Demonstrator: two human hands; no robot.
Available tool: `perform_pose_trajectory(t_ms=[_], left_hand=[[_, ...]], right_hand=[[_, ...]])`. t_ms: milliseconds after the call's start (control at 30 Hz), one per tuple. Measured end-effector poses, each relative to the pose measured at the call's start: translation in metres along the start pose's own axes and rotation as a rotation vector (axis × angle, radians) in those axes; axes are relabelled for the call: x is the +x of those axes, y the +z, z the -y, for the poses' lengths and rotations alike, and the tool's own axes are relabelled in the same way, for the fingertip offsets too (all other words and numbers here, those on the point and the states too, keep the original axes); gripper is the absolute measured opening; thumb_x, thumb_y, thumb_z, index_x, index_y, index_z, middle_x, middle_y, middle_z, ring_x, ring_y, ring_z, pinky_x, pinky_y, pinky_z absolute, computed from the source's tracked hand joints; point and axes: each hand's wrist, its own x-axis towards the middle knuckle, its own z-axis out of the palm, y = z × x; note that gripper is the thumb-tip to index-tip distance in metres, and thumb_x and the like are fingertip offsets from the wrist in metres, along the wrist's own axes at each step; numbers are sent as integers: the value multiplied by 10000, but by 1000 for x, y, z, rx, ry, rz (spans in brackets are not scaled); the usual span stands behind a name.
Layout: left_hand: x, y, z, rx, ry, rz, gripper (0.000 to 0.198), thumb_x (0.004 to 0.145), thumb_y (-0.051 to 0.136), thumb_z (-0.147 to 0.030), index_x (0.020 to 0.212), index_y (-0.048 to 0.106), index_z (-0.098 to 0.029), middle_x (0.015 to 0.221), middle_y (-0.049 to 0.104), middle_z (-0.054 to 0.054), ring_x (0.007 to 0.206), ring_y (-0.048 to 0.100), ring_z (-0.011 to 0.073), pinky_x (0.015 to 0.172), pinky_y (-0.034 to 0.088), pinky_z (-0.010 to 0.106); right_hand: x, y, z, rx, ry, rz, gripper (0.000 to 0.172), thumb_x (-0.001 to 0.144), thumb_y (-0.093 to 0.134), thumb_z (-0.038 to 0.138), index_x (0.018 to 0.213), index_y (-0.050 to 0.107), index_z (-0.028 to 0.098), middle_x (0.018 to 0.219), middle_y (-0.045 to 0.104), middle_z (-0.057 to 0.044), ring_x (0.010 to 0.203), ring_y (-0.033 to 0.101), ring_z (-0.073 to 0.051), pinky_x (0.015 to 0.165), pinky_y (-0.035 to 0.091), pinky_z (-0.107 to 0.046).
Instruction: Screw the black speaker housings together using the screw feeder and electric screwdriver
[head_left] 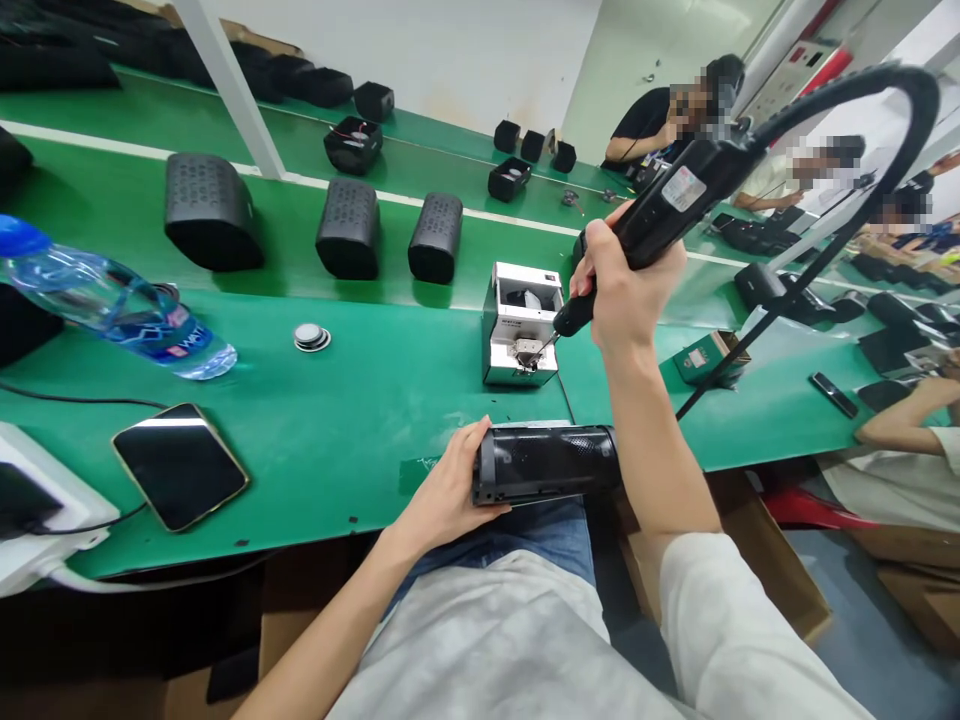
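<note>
My left hand [454, 475] is closed on the left end of a black speaker housing [551, 462], which lies sideways at the table's front edge. In my right hand [630, 275] is a black electric screwdriver [667, 200], with a thick black cable looping from its rear end. Its bit points down and left, the tip at the front opening of a white screw feeder [523, 318]. Whether a screw sits on the bit is too small to tell. My right forearm hides the housing's right end.
A water bottle [120, 310], a phone [180, 467] and a white device [45, 510] lie at left. A small silver disc [309, 337] rests mid-table. Black speaker shells [349, 230] line the green belt behind. At right are a green box [709, 357] and co-workers [892, 460].
</note>
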Motion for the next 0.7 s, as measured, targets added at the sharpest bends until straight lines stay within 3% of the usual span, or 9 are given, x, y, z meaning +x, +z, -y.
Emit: perform_pose_trajectory(t_ms=[167, 233, 333, 400, 467, 567, 633, 700], left_hand=[[1, -2, -1, 12, 16, -7, 1442, 836, 1010, -221, 1836, -11, -410, 1775, 401, 207, 1678, 452, 458, 1351, 446, 717], [2, -3, -2, 13, 13, -9, 1442, 838, 1013, -237, 1838, -12, -409, 1769, 415, 208, 1668, 471, 453, 1343, 459, 704], [3, -4, -3, 16, 2, -6, 1428, 847, 1008, -254, 1842, -6, -399, 1763, 425, 208, 1658, 486, 448, 1334, 474, 685], [3, -5, -4, 23, -2, -5, 1412, 855, 1004, -259, 1843, 3, -386, 1768, 415, 213, 1660, 481, 448, 1338, 468, 677], [3, -5, -5, 26, -2, -5, 1400, 865, 999, -265, 1843, 4, -378, 1767, 410, 218, 1657, 481, 446, 1341, 464, 668], [3, -5, -5, 24, -1, -6, 1407, 862, 999, -263, 1841, -5, -383, 1760, 416, 213, 1660, 476, 440, 1341, 464, 654], [3, -5, -6, 25, -5, -7, 1408, 860, 994, -251, 1840, -7, -385, 1766, 411, 209, 1671, 464, 438, 1346, 460, 647], [3, -5, -6, 23, -9, -4, 1406, 858, 990, -245, 1840, -5, -387, 1766, 408, 206, 1674, 463, 439, 1346, 462, 640]], right_hand=[[5, -6, -1, 9, 51, 35, 564, 904, 904, 752, 937, 581, 290, 684, 512, 89, 447, 503, -99, 419, 432, -312], [7, -3, -2, 52, 92, 124, 557, 902, 928, 712, 976, 564, 297, 658, 491, 127, 477, 503, -71, 432, 468, -268], [6, 11, -6, 170, 81, 290, 486, 1006, 872, 544, 912, 462, 300, 584, 387, 194, 466, 433, -22, 418, 462, -172], [4, 20, -10, 253, -21, 282, 472, 1116, 724, 362, 839, 344, 313, 573, 339, 207, 439, 375, -2, 384, 406, -128], [3, 21, -14, 273, -59, 226, 461, 1127, 704, 306, 845, 341, 319, 608, 395, 207, 446, 375, 12, 383, 398, -115], [8, 7, -25, 167, 96, 149, 524, 911, 974, 527, 983, 500, 314, 660, 497, 185, 527, 418, -19, 455, 483, -178], [13, -7, -35, 82, 223, 87, 677, 742, 1070, 630, 1039, 538, 336, 637, 477, 165, 587, 415, -70, 543, 519, -257], [17, -18, -45, 41, 283, 62, 747, 673, 1086, 701, 1035, 530, 357, 626, 456, 151, 624, 403, -105, 626, 522, -324]])
